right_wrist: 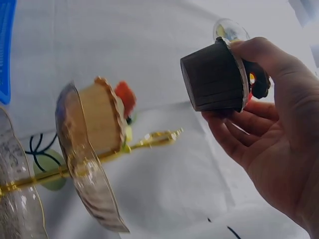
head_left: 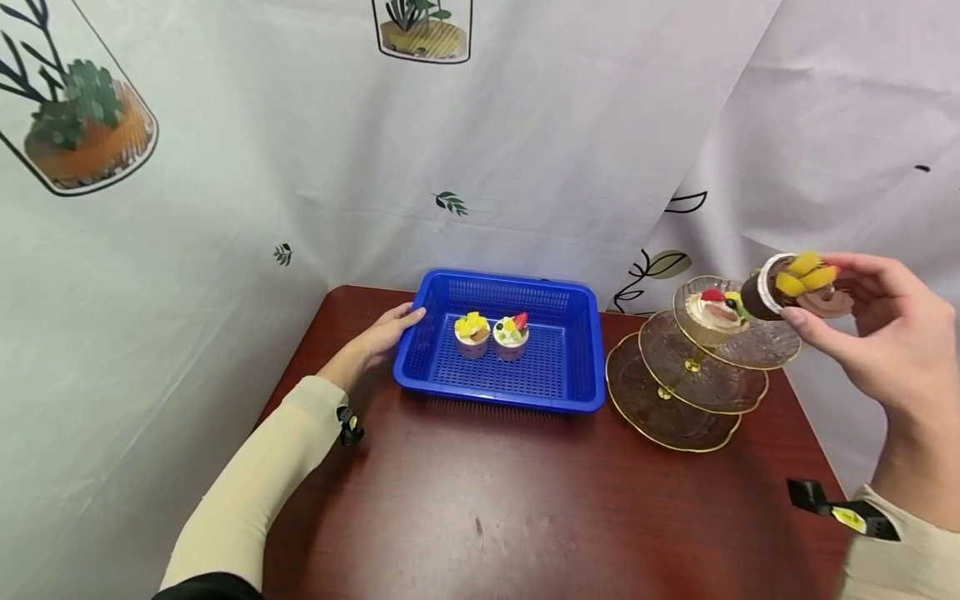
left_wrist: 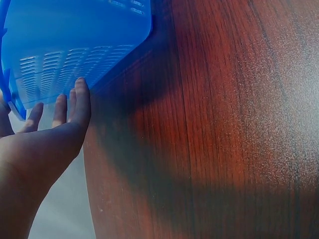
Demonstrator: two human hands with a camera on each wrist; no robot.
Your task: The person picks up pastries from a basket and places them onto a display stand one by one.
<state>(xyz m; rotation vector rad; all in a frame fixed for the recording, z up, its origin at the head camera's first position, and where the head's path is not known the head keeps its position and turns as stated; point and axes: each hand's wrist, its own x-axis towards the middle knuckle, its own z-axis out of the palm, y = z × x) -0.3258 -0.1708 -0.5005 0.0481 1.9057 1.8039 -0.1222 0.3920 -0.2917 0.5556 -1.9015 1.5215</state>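
Note:
My right hand (head_left: 862, 321) (right_wrist: 264, 119) grips a chocolate cupcake (head_left: 795, 285) (right_wrist: 215, 77) with yellow fruit on top, held in the air, tipped on its side, just right of the top plate of a three-tier glass stand (head_left: 693, 367) (right_wrist: 84, 172). A cream cupcake (head_left: 716, 308) (right_wrist: 102, 119) with a strawberry sits on that top plate. My left hand (head_left: 382, 329) (left_wrist: 47, 139) rests with straight fingers against the left rim of a blue basket (head_left: 502, 342) (left_wrist: 75, 45). In the basket stand two cupcakes (head_left: 472, 332) (head_left: 512, 333) with fruit toppings.
The dark red wooden table (head_left: 510, 492) (left_wrist: 224, 124) ends on the left near my left arm and on the right behind the stand. A white printed curtain (head_left: 525, 142) hangs close behind the table on the left, back and right.

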